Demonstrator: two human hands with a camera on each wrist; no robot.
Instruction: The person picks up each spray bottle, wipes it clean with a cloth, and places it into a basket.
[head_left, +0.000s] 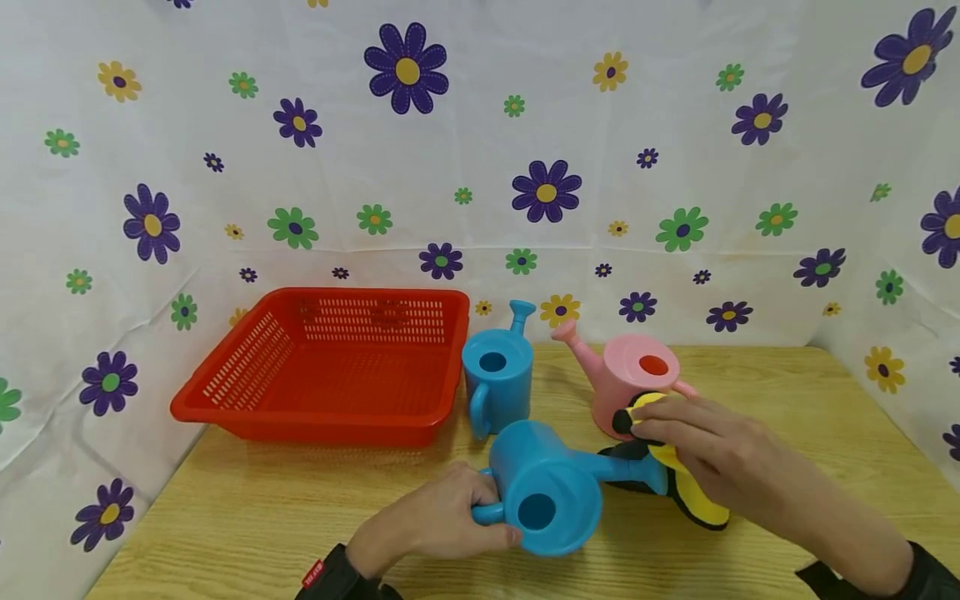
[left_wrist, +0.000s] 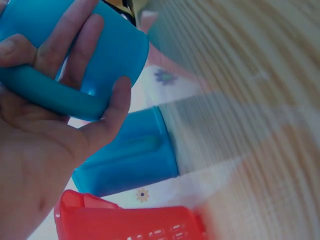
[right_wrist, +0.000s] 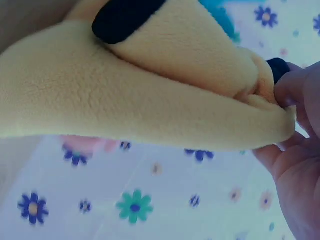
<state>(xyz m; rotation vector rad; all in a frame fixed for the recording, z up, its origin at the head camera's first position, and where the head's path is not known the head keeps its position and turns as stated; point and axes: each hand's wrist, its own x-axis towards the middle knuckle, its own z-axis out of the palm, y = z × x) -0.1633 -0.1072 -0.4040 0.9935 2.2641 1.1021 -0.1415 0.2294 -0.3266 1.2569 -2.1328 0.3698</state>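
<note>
My left hand (head_left: 457,512) grips the handle of a blue watering can (head_left: 525,454), its fingers passing through the handle loop in the left wrist view. The can is tilted, its top opening facing me and its spout pointing right. That spout overlaps a yellow-and-black plush toy (head_left: 701,498) in the head view. My right hand (head_left: 723,454) pinches the upper end of this toy between thumb and fingers. Soft yellow fabric hangs from the fingertips in the right wrist view, with black patches (right_wrist: 127,20); its full shape is partly hidden by hand and spout.
A second blue watering can (head_left: 498,400) stands upright behind the tilted one. To its right stands a pink watering can (head_left: 618,375), partly behind the toy and right hand. A red plastic basket (head_left: 322,421) sits at the left on the wooden table (head_left: 255,517). Flowered cloth (head_left: 480,125) hangs behind.
</note>
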